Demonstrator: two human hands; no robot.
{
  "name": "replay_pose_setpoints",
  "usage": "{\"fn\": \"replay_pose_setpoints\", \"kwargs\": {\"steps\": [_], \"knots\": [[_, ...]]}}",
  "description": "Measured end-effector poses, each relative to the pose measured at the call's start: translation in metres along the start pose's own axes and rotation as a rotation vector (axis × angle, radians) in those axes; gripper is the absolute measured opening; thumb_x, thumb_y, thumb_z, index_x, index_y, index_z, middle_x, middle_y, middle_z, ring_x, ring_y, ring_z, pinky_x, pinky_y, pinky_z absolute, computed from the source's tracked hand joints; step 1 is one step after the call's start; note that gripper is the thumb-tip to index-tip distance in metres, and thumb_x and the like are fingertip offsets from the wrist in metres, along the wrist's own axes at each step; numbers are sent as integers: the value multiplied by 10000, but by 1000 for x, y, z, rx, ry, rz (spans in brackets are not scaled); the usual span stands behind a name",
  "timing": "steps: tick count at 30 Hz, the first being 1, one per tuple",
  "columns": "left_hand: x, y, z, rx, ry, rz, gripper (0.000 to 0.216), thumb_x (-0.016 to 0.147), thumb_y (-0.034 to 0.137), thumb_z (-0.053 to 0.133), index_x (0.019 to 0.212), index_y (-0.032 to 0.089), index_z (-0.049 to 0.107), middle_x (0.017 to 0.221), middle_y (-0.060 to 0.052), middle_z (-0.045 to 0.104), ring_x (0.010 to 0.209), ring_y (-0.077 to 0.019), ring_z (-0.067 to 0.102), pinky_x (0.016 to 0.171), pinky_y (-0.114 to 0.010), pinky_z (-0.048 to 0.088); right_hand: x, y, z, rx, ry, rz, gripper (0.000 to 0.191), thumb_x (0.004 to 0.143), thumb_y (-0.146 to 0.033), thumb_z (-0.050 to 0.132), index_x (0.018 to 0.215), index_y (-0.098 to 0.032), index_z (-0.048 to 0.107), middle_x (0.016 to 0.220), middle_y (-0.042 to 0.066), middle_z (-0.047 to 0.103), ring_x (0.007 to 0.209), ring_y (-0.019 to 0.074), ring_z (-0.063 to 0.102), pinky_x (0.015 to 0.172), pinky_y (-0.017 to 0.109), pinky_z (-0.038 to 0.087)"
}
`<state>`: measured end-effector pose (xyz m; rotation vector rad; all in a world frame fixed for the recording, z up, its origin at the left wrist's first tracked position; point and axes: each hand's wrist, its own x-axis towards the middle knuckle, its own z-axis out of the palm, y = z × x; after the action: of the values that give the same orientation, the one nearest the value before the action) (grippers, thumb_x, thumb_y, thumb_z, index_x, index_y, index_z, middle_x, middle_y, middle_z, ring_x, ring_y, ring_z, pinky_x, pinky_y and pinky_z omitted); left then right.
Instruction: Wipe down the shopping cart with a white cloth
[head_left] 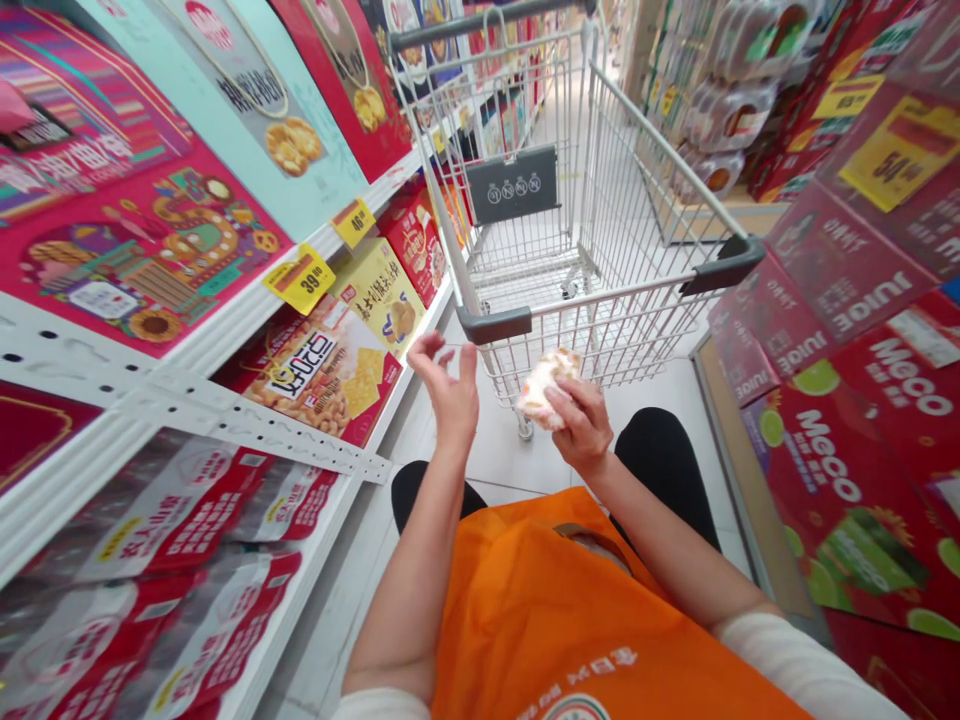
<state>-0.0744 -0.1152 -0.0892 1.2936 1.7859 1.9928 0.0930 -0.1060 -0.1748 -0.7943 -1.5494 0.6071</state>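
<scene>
My right hand (583, 420) is closed around a crumpled white bundle with brownish and pinkish patches (541, 388); it looks like a wadded cloth, but its kind is not certain. To the left, my left hand (450, 392) is raised with fingers bent and apart, and no object shows clearly in it. Just beyond both hands stands a metal shopping cart (637, 312) with dark grey corner guards. My left hand is close to the cart's near left corner guard (495, 325), though I cannot tell whether they touch.
Shelves at left carry boxed snacks (322, 375), gift boxes (150, 230) and wrapped bottle packs (217, 600). Yellow price tags (300, 280) hang from the shelf edge. Stacked red drink cartons (847, 480) line the right side. An orange apron (555, 610) covers my lap.
</scene>
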Motion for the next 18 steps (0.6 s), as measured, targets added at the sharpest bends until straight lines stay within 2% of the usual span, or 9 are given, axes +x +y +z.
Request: {"fn": "replay_pose_setpoints", "kwargs": {"steps": [1,2,4,6,9,11,14,16,18], "knots": [[-12,2,3,-57,38,-133,590,787,734,569,1092,232,509,1202,-84,548,1156,-207,552,984,-369,470,-4,0,0,11,-4,-5,216,863,-501,598,936,-333,712,1066,85,677,1074,276,638,1014,537,482],[-25,4,5,-146,-5,-278,545,804,725,553,1003,218,535,1106,-74,584,1065,-197,592,925,-351,497,-9,-1,1,23,-1,7,206,856,-498,608,925,-332,708,1054,83,682,1061,277,644,1010,541,486],[-51,6,7,-393,-254,-573,562,824,739,495,953,200,585,1016,-78,636,986,-207,638,856,-354,527,-18,-6,2,60,13,73,202,834,-496,636,921,-326,700,1042,80,692,1059,282,645,1013,541,490],[-71,5,7,-558,-372,-699,624,807,771,477,1003,196,622,1066,-98,673,1035,-234,649,874,-371,528,-26,-13,4,135,31,175,225,800,-494,680,939,-316,687,1044,71,698,1074,285,638,1027,523,486],[-86,1,9,-642,-388,-663,673,692,740,665,1102,208,617,1210,-106,666,1150,-253,621,960,-370,493,-30,-24,9,280,102,387,263,765,-463,732,960,-302,658,981,34,699,983,245,648,967,441,516],[-90,-3,10,-635,-368,-639,717,568,615,836,1115,218,596,1240,-100,654,1162,-241,617,978,-343,479,-29,-30,13,377,128,528,271,759,-444,744,957,-290,641,909,7,684,885,201,640,893,373,534],[-93,-9,12,-582,-286,-654,654,533,473,900,1036,217,569,1102,-59,680,1039,-175,652,925,-283,486,-26,-33,17,519,77,647,307,744,-427,756,980,-269,638,981,12,661,917,176,627,889,323,527],[-94,-11,11,-541,-250,-649,580,575,476,877,975,213,550,945,-17,672,881,-129,652,833,-247,497,-25,-33,17,593,40,697,351,736,-427,754,1022,-262,635,1123,32,632,1013,181,621,930,323,519],[-93,-12,8,-524,-272,-652,557,580,490,869,931,211,538,832,15,639,750,-103,620,739,-224,494,-24,-34,14,672,29,749,430,718,-415,762,1096,-278,608,1217,34,603,1065,180,619,957,330,516]]}}
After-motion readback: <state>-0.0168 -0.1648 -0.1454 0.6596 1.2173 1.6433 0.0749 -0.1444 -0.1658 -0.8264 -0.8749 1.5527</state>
